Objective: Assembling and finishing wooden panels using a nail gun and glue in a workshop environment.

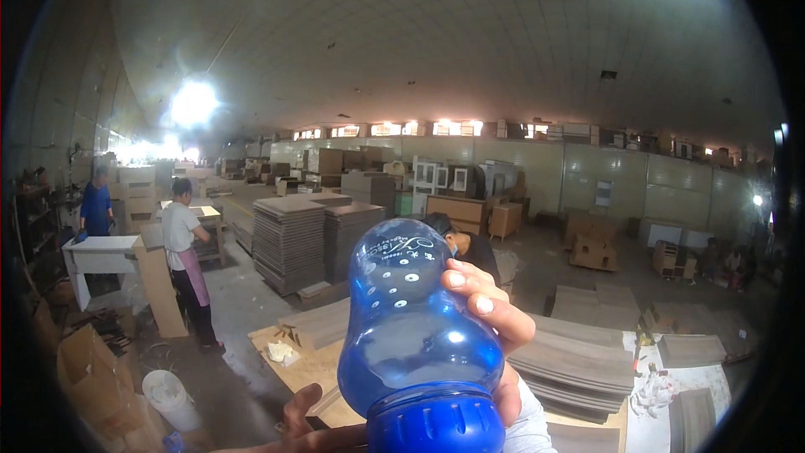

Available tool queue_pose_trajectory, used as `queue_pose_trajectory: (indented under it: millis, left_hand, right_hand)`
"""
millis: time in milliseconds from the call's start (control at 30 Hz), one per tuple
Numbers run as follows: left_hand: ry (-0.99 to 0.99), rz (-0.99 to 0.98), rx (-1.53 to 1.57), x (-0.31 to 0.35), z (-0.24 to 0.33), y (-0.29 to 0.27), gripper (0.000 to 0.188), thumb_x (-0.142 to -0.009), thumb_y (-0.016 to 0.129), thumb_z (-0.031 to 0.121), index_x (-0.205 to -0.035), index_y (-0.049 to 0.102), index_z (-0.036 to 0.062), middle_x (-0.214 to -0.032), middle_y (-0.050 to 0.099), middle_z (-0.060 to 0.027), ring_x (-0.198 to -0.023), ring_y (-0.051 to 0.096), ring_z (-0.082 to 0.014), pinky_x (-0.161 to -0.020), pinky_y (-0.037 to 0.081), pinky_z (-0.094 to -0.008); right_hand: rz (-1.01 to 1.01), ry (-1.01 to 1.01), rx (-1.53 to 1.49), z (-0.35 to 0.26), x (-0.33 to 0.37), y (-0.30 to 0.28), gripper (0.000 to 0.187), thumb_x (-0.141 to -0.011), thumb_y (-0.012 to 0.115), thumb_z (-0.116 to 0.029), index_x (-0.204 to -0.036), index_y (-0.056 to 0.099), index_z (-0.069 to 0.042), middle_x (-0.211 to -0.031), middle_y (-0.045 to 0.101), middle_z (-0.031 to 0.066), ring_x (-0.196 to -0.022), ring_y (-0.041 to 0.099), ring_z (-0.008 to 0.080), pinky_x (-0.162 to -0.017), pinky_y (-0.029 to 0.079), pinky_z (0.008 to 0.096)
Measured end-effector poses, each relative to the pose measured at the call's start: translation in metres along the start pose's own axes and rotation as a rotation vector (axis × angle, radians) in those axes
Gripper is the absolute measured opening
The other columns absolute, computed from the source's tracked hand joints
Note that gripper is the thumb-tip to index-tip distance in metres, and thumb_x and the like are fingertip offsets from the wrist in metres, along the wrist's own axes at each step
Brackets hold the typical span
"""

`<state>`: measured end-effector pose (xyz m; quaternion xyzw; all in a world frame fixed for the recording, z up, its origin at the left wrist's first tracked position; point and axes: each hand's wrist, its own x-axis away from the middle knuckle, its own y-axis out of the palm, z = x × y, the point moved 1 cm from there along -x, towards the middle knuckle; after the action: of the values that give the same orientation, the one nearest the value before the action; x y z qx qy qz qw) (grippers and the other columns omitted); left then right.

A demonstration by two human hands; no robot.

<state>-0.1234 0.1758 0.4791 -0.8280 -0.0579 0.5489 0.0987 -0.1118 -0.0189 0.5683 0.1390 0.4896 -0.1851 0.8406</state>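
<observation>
Blue bottle (419, 348), clasped at waist by right hand (508, 324); left hand (307, 434) beside cap (440, 424), hold unclear. Judged light, slick; best gripped at waist.

The bottle (419, 344) is before me, my right hand (508, 325) at its right side and my left hand (335, 438) left of its cap (436, 424). Stacked boards (570, 365) lie behind it to the right; to the left, a bucket (170, 398) stands beside a box (96, 377).
</observation>
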Motion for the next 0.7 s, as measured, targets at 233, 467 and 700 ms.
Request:
queue_pose_trajectory:
  millis: [233, 467, 700]
  left_hand:
    - [-0.033, 0.036, 0.046, -0.001, 0.0, -0.006, 0.029, -0.068, 0.085, 0.021, -0.096, 0.077, 0.0186, -0.114, 0.069, -0.0039, -0.116, 0.063, -0.0265, -0.115, 0.018, -0.0746]
    - [-0.008, 0.009, 0.027, 0.001, -0.001, -0.01, 0.029, -0.069, 0.084, 0.022, -0.097, 0.077, 0.0185, -0.114, 0.069, -0.004, -0.115, 0.063, -0.0269, -0.115, 0.018, -0.0755]
    - [-0.011, -0.009, 0.017, -0.002, 0.005, -0.019, 0.026, -0.07, 0.082, 0.02, -0.095, 0.076, 0.0179, -0.111, 0.068, -0.0041, -0.113, 0.064, -0.0278, -0.113, 0.019, -0.0767]
  right_hand:
    - [0.072, -0.09, -0.003, 0.0, -0.004, 0.005, 0.061, -0.099, 0.024, -0.068, -0.155, 0.028, -0.043, -0.13, 0.047, 0.018, -0.122, 0.055, 0.0388, -0.106, 0.043, 0.0583]
    - [-0.092, 0.05, 0.035, -0.01, -0.009, 0.0, 0.064, -0.099, 0.022, -0.07, -0.155, 0.028, -0.04, -0.131, 0.047, 0.0183, -0.12, 0.056, 0.0387, -0.105, 0.043, 0.0588]
    - [0.009, -0.145, 0.04, -0.005, -0.015, 0.015, 0.067, -0.098, 0.024, -0.071, -0.156, 0.026, -0.038, -0.133, 0.046, 0.0179, -0.123, 0.054, 0.0375, -0.106, 0.043, 0.0559]
